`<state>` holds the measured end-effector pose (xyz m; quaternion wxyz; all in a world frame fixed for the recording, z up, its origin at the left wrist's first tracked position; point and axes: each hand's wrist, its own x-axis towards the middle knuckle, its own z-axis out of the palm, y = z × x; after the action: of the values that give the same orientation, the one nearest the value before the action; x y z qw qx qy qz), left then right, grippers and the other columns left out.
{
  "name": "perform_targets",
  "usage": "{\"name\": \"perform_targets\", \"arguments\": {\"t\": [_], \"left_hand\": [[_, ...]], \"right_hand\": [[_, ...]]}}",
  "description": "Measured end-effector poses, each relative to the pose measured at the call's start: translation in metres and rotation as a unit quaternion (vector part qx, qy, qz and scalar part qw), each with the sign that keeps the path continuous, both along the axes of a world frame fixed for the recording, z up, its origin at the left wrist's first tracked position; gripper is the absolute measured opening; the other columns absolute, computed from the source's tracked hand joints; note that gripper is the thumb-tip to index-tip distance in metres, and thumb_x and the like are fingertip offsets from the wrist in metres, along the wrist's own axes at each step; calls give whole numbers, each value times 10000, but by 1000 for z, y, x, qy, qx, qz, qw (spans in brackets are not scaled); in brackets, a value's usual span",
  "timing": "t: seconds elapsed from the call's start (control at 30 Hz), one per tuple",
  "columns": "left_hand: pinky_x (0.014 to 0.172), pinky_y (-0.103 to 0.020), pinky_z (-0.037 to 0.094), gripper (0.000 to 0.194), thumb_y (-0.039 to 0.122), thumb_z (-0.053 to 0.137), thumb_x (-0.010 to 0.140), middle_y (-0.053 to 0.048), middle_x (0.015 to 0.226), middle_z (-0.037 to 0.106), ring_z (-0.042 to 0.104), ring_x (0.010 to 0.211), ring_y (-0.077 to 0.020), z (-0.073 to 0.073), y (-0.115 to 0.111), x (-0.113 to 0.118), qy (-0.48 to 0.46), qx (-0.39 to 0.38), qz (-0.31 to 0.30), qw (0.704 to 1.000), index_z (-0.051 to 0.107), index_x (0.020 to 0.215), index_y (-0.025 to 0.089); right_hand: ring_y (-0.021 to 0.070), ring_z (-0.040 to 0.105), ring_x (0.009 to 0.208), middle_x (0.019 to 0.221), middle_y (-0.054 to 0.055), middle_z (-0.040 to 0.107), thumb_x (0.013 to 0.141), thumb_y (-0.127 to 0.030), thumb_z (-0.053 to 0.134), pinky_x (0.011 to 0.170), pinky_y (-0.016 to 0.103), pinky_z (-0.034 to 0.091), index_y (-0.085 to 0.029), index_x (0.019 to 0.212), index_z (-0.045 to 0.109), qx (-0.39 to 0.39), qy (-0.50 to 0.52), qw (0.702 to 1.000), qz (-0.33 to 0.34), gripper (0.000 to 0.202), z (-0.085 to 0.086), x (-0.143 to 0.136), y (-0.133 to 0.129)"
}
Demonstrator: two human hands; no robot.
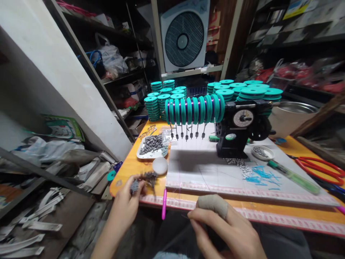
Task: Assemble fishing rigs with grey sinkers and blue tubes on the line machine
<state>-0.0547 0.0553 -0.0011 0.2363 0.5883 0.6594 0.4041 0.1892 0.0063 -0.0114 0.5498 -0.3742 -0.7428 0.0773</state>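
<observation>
The sliver (185,216) in the right grip (226,223) — itself cut off by the bottom edge — is too small to identify. The left grip (129,196) partly hides a blurred bunch (150,177). The dial (238,117) is unreadable; the upper edge crops the fan (172,43).

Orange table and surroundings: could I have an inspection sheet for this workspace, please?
Surface: orange table; white board on it, bearing a black machine with teal reels.
Job's things: dark bundle and, apparently, a thin dark piece; tray of grey pieces nearby.
Clutter: scattered blue bits, long green item, pink stick.
Grippers: human hands; left hand holds the bundle; right hand seems to pinch the thin piece.
Cables: nothing certain; blue loops on the left shelf may be cable.
Surroundings: box fan, stacked reels.
</observation>
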Motion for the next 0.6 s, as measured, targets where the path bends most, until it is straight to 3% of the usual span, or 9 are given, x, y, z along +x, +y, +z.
{"name": "perform_targets", "arguments": {"t": [0.13,0.23,0.37,0.43,0.47,0.6], "left_hand": [[419,-225,325,477,586,709,772,31,624,645,429,415,-114,5,5,-7,-124,-14,19,992,604,1037,204],[402,-190,242,562,666,761,692,46,624,614,319,398,-59,9,5,-7,-185,-12,29,982,609,953,192],[409,-186,289,517,644,829,634,32,542,572,380,436,-73,9,-12,15,-199,-32,13,979,684,718,155],[421,-195,345,456,605,839,652,33,498,560,434,447,-101,7,-27,36,-205,-45,1,978,725,723,170],[449,-204,392,405,580,836,677,14,551,624,485,478,-117,6,-35,47,-211,-39,-5,977,744,752,192],[631,-237,514,286,521,836,716,-12,641,711,632,626,-178,1,-56,85,-222,53,-9,973,744,690,252]], "right_hand": [[138,682,722,810,30,685,852,-8,583,663,215,588,-183,953,638,5,-19,999,29,209,-1,5,4],[144,683,734,812,31,683,860,-12,586,670,228,592,-181,962,636,-2,-20,999,32,204,-1,6,4],[137,681,747,821,22,678,855,-10,593,683,223,592,-191,941,643,-21,-2,999,42,206,0,5,5],[128,680,756,822,16,669,843,-8,603,689,207,591,-192,932,646,-28,13,998,53,209,2,5,5],[125,678,756,818,11,665,839,-11,608,688,201,590,-193,930,648,-33,21,998,56,207,3,6,4],[111,665,731,810,-7,669,842,-29,639,669,185,570,-204,942,663,-54,49,996,55,204,8,6,-2]]}}
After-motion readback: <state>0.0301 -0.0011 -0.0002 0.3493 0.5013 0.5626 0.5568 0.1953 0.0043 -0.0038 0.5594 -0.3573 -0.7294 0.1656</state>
